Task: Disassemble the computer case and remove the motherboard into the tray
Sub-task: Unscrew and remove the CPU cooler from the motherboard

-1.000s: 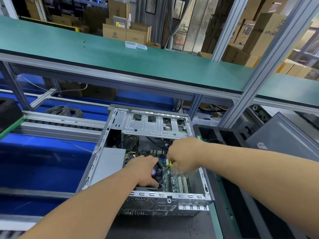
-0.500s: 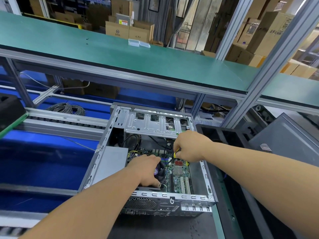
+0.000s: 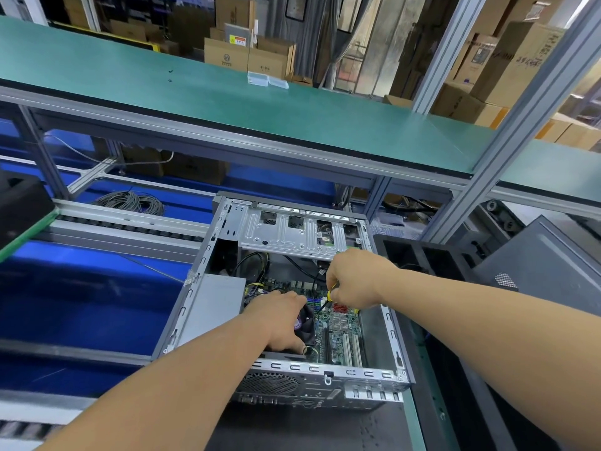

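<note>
The open metal computer case (image 3: 195, 297) lies on its side in front of me. Inside it sits the green motherboard (image 3: 344, 333). My left hand (image 3: 283, 317) rests on the black CPU fan (image 3: 307, 325), fingers curled over its top. My right hand (image 3: 354, 281) grips a yellow-handled screwdriver (image 3: 330, 294) whose tip points down at the board near a red connector (image 3: 341, 308). A black foam tray (image 3: 419, 255) stands just right of the case.
A silver drive cage (image 3: 292, 232) spans the far end of the case, a grey power supply (image 3: 214, 307) its left side. The removed grey side panel (image 3: 536, 275) leans at the right. A cable coil (image 3: 130, 203) lies on the blue conveyor. A green shelf (image 3: 227, 99) hangs overhead.
My right hand with the screwdriver has moved farther from me, from the board's middle to near the drive cage. My left hand has stayed on the fan.
</note>
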